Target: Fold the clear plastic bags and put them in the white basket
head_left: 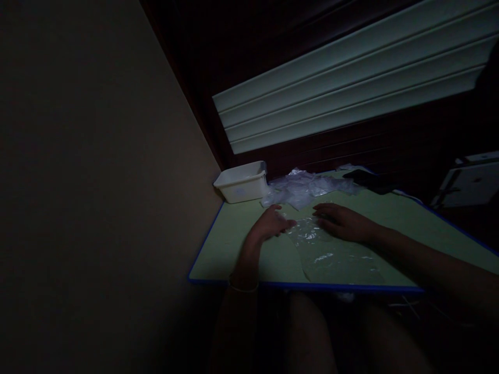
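A clear plastic bag lies spread on the pale green table, reaching close to its front edge. At the bag's upper left corner is my left hand, its thumb and fingers apart around the plastic. My right hand rests over the bag's upper right part, fingers stretched out and slightly parted. Behind both hands lies a loose heap of clear plastic bags. The light is dim and the fingertips are hard to make out.
A white plastic bin stands at the table's back left corner, beside the wall. A dark object lies at the back right. The table has a blue edge; louvred panels rise behind it.
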A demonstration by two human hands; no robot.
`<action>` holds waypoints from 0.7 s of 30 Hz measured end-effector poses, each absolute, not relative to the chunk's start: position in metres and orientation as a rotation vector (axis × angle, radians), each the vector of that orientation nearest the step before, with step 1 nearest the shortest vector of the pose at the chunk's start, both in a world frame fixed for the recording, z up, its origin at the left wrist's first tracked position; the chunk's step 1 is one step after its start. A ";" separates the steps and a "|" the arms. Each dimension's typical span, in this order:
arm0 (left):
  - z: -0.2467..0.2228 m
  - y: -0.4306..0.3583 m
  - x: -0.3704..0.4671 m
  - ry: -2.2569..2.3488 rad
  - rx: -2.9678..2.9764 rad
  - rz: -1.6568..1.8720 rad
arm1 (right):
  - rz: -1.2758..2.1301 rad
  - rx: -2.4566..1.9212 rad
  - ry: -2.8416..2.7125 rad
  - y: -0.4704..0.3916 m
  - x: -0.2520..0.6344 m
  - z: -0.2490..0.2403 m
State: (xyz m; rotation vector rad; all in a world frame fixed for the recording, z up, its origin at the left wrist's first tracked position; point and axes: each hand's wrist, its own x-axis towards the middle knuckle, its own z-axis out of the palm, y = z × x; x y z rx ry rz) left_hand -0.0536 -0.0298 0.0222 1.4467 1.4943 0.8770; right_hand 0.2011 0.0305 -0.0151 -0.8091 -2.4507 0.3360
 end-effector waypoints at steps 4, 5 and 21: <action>0.020 -0.033 -0.052 1.525 1.559 0.834 | 0.309 -0.823 -2.468 0.029 0.201 -0.013; 0.019 -0.033 -0.052 1.550 1.589 0.818 | 0.302 -0.825 -2.474 0.029 0.201 -0.013; 0.021 -0.028 -0.038 1.420 1.737 0.986 | 0.277 -0.827 -2.476 0.031 0.200 -0.015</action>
